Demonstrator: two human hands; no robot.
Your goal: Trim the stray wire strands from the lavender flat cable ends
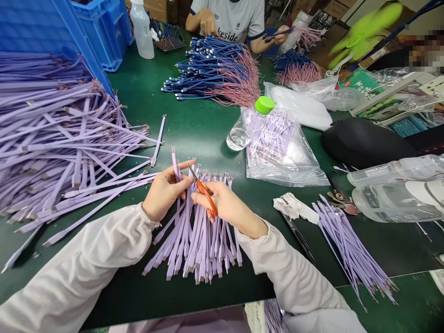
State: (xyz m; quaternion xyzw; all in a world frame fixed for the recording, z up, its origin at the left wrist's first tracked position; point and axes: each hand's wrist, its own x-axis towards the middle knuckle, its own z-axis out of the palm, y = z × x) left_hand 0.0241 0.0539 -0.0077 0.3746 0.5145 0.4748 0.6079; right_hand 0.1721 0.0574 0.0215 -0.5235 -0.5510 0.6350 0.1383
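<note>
My left hand (165,188) pinches a single lilac flat cable (175,163) upright, its frayed end pointing away from me. My right hand (222,206) grips small orange-handled snips (203,190), their tip close to that cable near my left fingertips. Under both hands lies a fanned stack of lilac cables (199,231) on the green table (194,125). A large heap of the same lilac cables (58,143) lies to the left, and a thinner bundle of them (350,245) to the right.
Across the table a person in a grey shirt (231,21) handles blue cables; a pile of blue cables (211,67) lies before them. Blue crates (100,32), a white bottle (143,30), a green-capped bottle (248,122), a plastic bag (280,148), a black pouch (364,141) and clear bottles (398,192) surround the work spot.
</note>
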